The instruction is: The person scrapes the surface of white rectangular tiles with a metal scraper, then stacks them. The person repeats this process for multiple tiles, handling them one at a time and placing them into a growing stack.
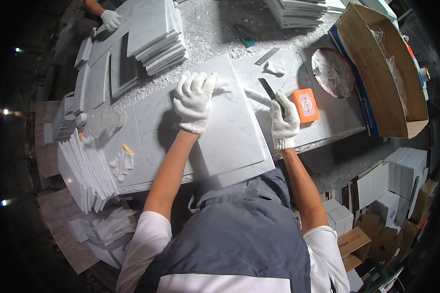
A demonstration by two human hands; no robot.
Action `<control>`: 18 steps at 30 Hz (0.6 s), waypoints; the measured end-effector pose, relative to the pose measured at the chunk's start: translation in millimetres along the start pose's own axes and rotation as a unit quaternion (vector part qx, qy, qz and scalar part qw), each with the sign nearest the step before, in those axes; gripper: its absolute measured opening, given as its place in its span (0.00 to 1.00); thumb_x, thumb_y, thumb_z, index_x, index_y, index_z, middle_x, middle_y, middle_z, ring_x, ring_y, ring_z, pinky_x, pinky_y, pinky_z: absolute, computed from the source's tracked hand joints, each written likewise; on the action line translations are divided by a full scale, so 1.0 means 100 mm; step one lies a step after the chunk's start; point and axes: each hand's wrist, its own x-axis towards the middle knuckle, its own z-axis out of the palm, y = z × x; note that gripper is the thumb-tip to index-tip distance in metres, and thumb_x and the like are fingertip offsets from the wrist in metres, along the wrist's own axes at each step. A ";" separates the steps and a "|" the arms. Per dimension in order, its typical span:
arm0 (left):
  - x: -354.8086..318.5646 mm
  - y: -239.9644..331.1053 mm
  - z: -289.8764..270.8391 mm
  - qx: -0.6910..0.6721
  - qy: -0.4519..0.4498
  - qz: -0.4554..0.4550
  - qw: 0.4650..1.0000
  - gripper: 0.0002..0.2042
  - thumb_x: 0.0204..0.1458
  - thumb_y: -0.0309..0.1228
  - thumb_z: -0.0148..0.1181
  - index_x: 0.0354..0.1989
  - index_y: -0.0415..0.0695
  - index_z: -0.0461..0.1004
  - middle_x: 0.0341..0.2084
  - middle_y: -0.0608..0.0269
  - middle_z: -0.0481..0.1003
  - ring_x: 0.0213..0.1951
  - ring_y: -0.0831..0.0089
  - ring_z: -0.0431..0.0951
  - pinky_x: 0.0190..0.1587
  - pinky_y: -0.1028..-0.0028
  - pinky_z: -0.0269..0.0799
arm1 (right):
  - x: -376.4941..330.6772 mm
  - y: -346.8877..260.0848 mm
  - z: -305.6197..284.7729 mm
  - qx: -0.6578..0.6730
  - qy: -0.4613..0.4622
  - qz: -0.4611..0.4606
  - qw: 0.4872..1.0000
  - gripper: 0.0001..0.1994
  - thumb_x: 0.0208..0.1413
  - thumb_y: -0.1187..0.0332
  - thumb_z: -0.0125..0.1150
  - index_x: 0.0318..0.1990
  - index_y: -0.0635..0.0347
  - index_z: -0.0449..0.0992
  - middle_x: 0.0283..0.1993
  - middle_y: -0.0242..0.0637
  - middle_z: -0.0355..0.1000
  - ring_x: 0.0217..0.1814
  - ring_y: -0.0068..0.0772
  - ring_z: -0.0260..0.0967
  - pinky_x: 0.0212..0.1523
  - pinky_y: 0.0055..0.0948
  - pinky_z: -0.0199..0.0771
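My left hand (195,101), in a white knit glove, rests on a pale grey-veined marble tile (232,129), thumb stretched across its face. A second tile (247,172) lies under it, offset, its near end jutting past the table edge. My right hand (284,122), gloved alike, is closed round a dark flat blade (266,88) that points up and left, just right of the tiles. Beside that hand an orange box (306,105) stands on the table. Beyond it are a round tub of white paste (333,72), a crumpled white piece (275,68) and a flat metal strip (267,56).
Tile stacks stand at the far left (156,39), far right (298,12) and near left (85,171). A spare glove (123,161) and a clear container (111,119) lie left. An open cardboard box (391,73) borders the right. Another person's gloved hand (111,20) touches tiles at far left.
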 end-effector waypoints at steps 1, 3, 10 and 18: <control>-0.01 0.00 0.01 0.002 0.006 0.003 1.000 0.15 0.49 0.33 0.67 0.47 0.55 0.81 0.42 0.68 0.75 0.49 0.65 0.75 0.64 0.58 0.68 | 0.00 0.00 0.00 -0.001 -0.001 0.000 1.000 0.14 0.64 0.76 0.63 0.56 0.65 0.78 0.44 0.33 0.78 0.34 0.15 0.72 0.35 0.17 0.77; -0.04 -0.01 0.03 0.002 0.010 0.003 1.000 0.17 0.47 0.33 0.69 0.48 0.54 0.81 0.43 0.67 0.75 0.51 0.64 0.74 0.65 0.56 0.67 | 0.00 -0.01 -0.01 -0.012 -0.003 -0.002 1.000 0.14 0.64 0.76 0.63 0.56 0.65 0.78 0.44 0.33 0.78 0.34 0.15 0.72 0.35 0.17 0.77; -0.05 0.00 0.04 0.011 -0.001 0.001 1.000 0.18 0.46 0.34 0.73 0.49 0.52 0.83 0.43 0.65 0.76 0.52 0.63 0.75 0.65 0.56 0.69 | 0.01 -0.01 -0.01 -0.018 -0.005 -0.005 1.000 0.14 0.64 0.76 0.64 0.56 0.66 0.78 0.44 0.34 0.79 0.33 0.16 0.72 0.34 0.18 0.76; -0.04 0.02 0.03 0.028 0.000 0.006 1.000 0.18 0.46 0.35 0.72 0.48 0.52 0.83 0.43 0.66 0.76 0.52 0.64 0.75 0.66 0.57 0.69 | 0.00 0.00 -0.01 -0.029 -0.007 -0.014 0.999 0.14 0.63 0.76 0.64 0.56 0.66 0.78 0.44 0.34 0.79 0.33 0.16 0.72 0.34 0.18 0.76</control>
